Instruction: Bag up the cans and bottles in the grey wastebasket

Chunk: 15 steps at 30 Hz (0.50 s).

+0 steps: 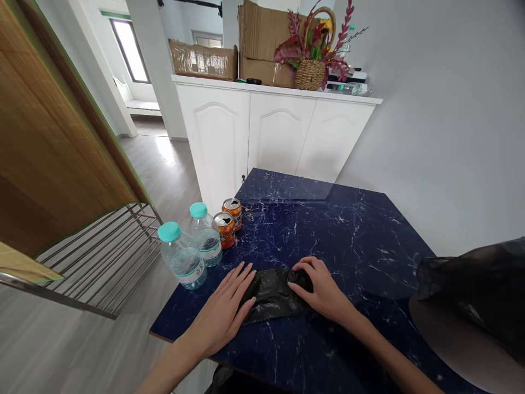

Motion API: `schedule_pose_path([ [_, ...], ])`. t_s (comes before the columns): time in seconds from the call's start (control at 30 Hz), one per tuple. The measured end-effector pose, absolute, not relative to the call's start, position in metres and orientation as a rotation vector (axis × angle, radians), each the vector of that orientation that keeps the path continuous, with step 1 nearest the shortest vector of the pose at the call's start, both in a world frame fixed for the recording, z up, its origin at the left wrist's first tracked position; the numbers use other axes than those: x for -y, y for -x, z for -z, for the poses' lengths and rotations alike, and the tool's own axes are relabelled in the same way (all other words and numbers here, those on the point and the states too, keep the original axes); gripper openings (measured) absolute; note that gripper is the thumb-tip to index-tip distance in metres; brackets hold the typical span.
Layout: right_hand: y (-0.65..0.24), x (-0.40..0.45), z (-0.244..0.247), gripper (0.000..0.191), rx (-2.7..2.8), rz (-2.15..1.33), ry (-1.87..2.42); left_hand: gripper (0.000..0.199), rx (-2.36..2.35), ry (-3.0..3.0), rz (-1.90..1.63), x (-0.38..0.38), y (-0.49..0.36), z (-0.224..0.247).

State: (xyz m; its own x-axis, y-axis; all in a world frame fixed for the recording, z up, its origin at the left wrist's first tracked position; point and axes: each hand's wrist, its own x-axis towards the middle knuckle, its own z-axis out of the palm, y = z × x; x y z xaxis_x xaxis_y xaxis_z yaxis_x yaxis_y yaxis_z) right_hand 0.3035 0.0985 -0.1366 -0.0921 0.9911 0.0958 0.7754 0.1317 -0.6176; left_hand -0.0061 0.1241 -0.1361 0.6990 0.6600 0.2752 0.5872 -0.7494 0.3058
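A folded black plastic bag (273, 294) lies on the blue marble-patterned table (295, 235) in front of me. My left hand (225, 306) rests flat on the bag's left end, fingers stretched out and holding nothing. Over the right end, my right hand (314, 284) curls its fingers and thumb around a bunched part of the bag. Two clear bottles with turquoise caps, a nearer bottle (186, 262) and a farther bottle (205, 238), stand left of my left hand. Beside them are two orange drink cans, a nearer can (225, 231) and a farther can (233, 213), with opened tops.
A bin (451, 328) lined with a black bag (488, 295) stands at the right. Behind the table is a white cabinet (279, 120) bearing cardboard boxes (203, 59) and a flower basket (309, 74). A metal rack (102, 257) is at the left.
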Motion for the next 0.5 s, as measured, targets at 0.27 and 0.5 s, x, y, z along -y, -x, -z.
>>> schedule_pose_path([
  [0.27,-0.302,-0.089,0.107,0.019,1.892,-1.043,1.641,0.073,-1.149,-2.489,-0.629,-0.119,0.011,0.135],
  [0.5,-0.362,-0.116,0.102,0.041,1.699,-0.888,1.831,0.069,-1.144,-2.439,-0.693,-0.121,0.014,0.138],
])
